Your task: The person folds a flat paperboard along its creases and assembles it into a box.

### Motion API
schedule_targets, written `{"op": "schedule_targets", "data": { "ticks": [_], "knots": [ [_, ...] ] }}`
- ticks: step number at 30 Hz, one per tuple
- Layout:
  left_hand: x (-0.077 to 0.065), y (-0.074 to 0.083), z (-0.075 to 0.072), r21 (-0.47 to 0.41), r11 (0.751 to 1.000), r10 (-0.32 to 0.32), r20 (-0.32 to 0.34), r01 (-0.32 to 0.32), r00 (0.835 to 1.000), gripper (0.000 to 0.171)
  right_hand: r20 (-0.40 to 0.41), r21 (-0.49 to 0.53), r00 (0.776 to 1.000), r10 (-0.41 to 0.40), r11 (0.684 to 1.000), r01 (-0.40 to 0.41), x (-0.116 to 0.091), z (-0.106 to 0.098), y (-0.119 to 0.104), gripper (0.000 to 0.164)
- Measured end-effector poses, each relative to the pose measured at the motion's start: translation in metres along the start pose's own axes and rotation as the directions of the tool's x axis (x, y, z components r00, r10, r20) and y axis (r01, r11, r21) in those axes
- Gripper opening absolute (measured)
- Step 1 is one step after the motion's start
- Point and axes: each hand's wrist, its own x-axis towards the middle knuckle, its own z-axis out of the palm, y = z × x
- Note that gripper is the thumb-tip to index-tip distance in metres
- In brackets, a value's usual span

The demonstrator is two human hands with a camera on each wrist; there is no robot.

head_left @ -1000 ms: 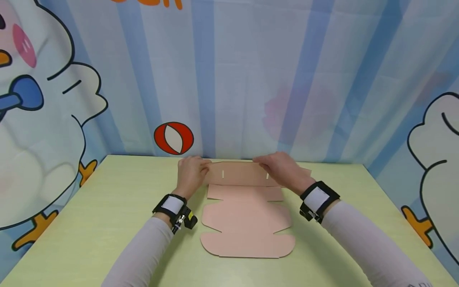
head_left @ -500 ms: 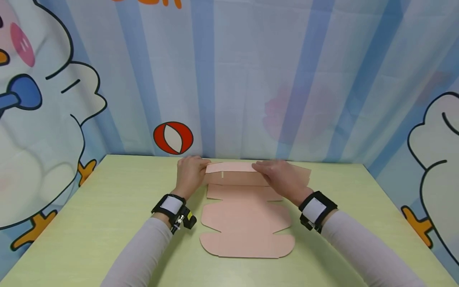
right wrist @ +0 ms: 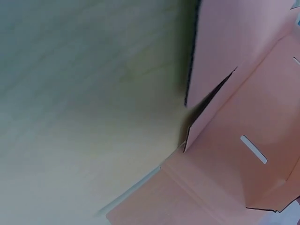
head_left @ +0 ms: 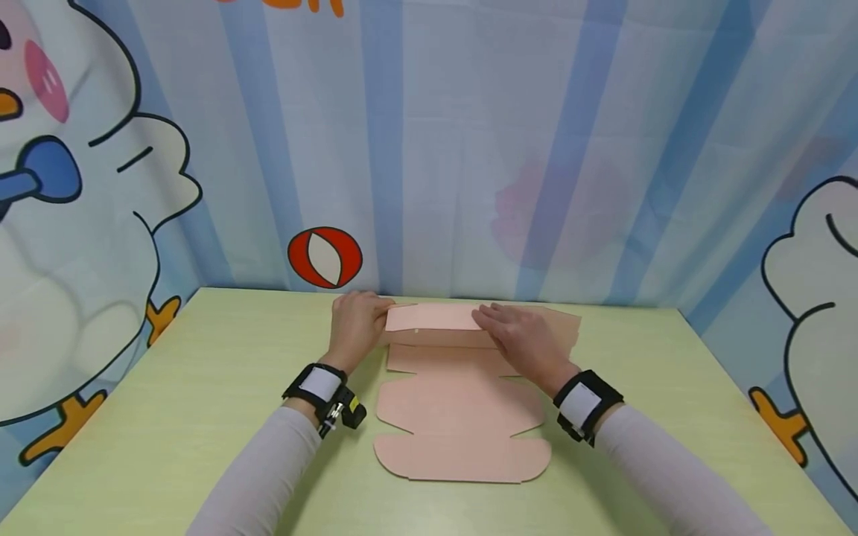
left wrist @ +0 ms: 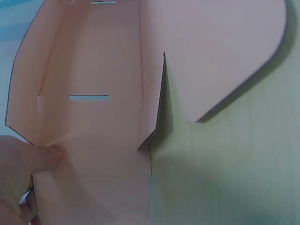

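A flat pink cardboard box blank [head_left: 462, 406] lies on the table, its notched panels running toward me. Along its far edge a narrow flap [head_left: 432, 317] is folded up and leans over the slotted panel. My left hand [head_left: 357, 327] pinches the left end of that panel; in the left wrist view the thumb [left wrist: 47, 158] lies on the inner face, with fingers behind the edge. With fingers fairly straight, my right hand [head_left: 528, 339] presses on the flap's right part and covers it. A cut slot [right wrist: 253, 149] shows in the right wrist view, where the right hand is almost wholly out of frame.
The pale yellow-green table [head_left: 221, 372] extends on both sides of the blank. Close behind its far edge hangs a blue striped curtain [head_left: 456, 149] with cartoon prints. An unfolded end tab [head_left: 563, 325] sticks out beyond my right hand.
The far flap has tipped from upright toward me, over the slotted panel. My right hand has come down and slightly nearer with it; the left hand has stayed in place.
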Motion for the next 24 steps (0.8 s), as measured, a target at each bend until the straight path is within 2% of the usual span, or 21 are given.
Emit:
{"op": "schedule_targets", "data": {
  "ticks": [5,8,12,15,19,24],
  "knots": [
    [0.000,0.000,0.000,0.007,1.000,0.002,0.019,-0.002,1.000,0.016,0.004,-0.025,1.000,-0.009,1.000,0.009,-0.003,0.001,-0.002,0.038],
    [0.000,0.000,-0.001,-0.002,1.000,0.024,0.035,-0.024,0.999,0.021,0.013,-0.029,1.000,-0.007,1.000,0.008,-0.004,0.000,-0.003,0.038],
    [-0.002,-0.002,-0.008,-0.089,0.995,0.040,0.055,-0.035,0.998,0.034,0.019,-0.042,1.000,-0.012,0.999,0.013,-0.002,0.000,-0.004,0.040],
    [-0.002,-0.003,-0.015,-0.184,0.983,0.022,0.055,-0.012,0.998,0.036,0.017,-0.051,1.000,-0.011,0.999,0.012,-0.002,0.000,-0.005,0.042],
    [0.000,0.001,-0.026,-0.253,0.967,-0.018,0.035,0.026,0.999,0.027,0.023,-0.050,1.000,-0.001,0.999,0.002,-0.002,0.000,-0.005,0.043],
    [0.000,0.016,-0.033,-0.213,0.977,0.001,0.069,0.014,0.998,0.018,0.031,-0.044,0.999,0.010,0.999,-0.009,-0.002,0.001,-0.005,0.044]
  ]
}}
